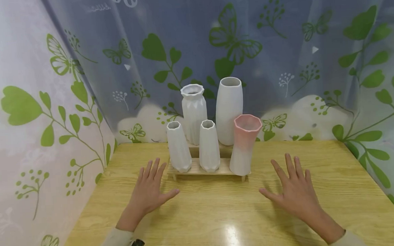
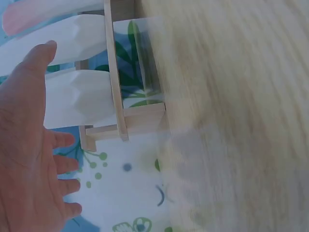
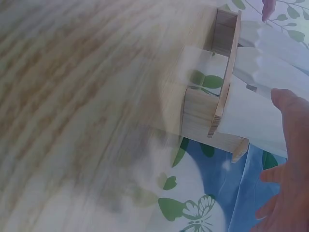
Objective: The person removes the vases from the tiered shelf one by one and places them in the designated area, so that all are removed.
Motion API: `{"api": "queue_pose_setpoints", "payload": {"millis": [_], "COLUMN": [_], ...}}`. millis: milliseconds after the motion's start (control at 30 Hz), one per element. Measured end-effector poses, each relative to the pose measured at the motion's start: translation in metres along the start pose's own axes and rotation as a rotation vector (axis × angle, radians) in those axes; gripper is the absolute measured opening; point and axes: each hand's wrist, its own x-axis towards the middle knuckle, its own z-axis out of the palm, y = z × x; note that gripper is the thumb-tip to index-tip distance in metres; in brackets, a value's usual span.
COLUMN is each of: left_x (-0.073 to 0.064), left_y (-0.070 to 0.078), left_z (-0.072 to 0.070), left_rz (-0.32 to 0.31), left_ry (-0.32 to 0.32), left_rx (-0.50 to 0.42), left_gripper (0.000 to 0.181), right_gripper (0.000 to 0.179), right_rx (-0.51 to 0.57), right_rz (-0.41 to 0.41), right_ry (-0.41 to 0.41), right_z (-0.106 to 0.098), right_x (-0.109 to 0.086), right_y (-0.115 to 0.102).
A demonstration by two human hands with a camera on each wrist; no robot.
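Note:
On a small two-step wooden stand (image 1: 202,168) stand several vases. Its lower step bears a slim white vase (image 1: 179,150) at the left, another slim white vase (image 1: 209,148) in the middle and a pink-and-white vase (image 1: 243,146) at the right. Behind them rise a white vase with a scalloped rim (image 1: 195,113) and a taller smooth white vase (image 1: 229,106). My left hand (image 1: 148,190) is spread to the left of the stand, nearest the left slim vase, holding nothing. To the right, my right hand (image 1: 295,190) is likewise spread and apart from the pink-and-white vase.
The stand sits toward the back of a wood-grain table (image 1: 202,219). A curtain (image 1: 185,34) with green leaves and butterflies hangs behind it, and similar patterned fabric (image 1: 28,154) borders the left side. A black object (image 1: 136,245) shows at the left sleeve.

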Motion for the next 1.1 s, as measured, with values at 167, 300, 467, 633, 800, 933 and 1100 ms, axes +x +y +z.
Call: {"api": "queue_pose_setpoints", "payload": {"millis": [167,300,467,633,800,933,1100], "left_x": [0.009,0.018,0.029,0.037,0.044,0.049,0.051], "left_y": [-0.005,-0.013,-0.027,-0.039,-0.045,-0.045,-0.044], "left_z": [-0.007,-0.008,-0.003,0.002,0.009,0.015,0.022], "left_rz": [0.010,0.023,0.005,-0.034,-0.024,-0.028,-0.038], "left_ry": [-0.037,-0.049,-0.094,-0.158,-0.173,-0.165,-0.161], "left_rx": [-0.089,-0.144,-0.278,-0.404,-0.414,-0.452,-0.491], "left_gripper": [0.101,0.102,0.101,0.099,0.102,0.102,0.101], "right_gripper": [0.099,0.098,0.096,0.096,0.097,0.096,0.098], "right_rx": [0.041,0.080,0.171,0.261,0.298,0.326,0.373], "right_rz": [-0.002,0.006,0.022,0.038,0.032,0.030,0.067], "right_ry": [-0.033,-0.077,-0.120,-0.135,-0.111,-0.090,-0.120], "right_z": [-0.006,-0.013,-0.024,-0.032,-0.037,-0.043,-0.050], "right_x": [0.004,0.011,0.022,0.034,0.047,0.059,0.071], "right_y": [0.000,-0.002,-0.005,-0.008,-0.011,-0.013,-0.017]}}
